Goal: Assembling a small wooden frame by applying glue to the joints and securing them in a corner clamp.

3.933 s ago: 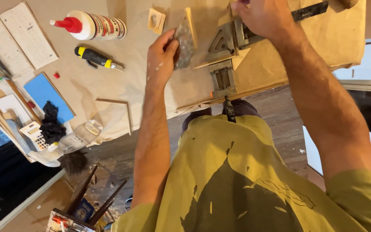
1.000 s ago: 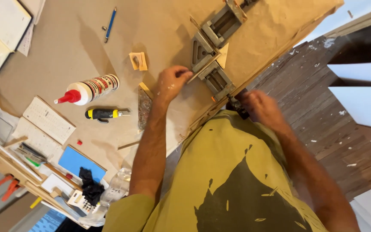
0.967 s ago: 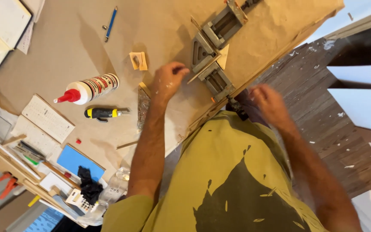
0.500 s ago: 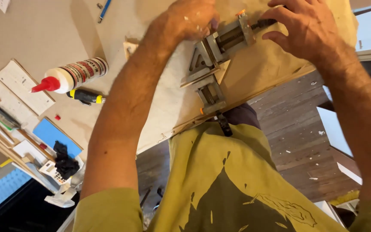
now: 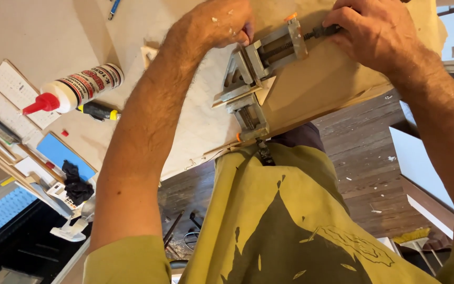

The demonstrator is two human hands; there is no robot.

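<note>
The right hand's (image 5: 377,34) grip closes on the dark screw handle (image 5: 321,32) of the grey corner clamp (image 5: 256,79) near the table (image 5: 38,31) edge; the left hand (image 5: 222,23), fingers curled, presses the clamp's inner corner; both forearms reach forward.

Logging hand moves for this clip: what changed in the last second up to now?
The right hand rose from the table edge by the lower screw to grip the upper screw handle of the corner clamp. The left hand shifted up beside the clamp. The glue bottle stayed put.
</note>
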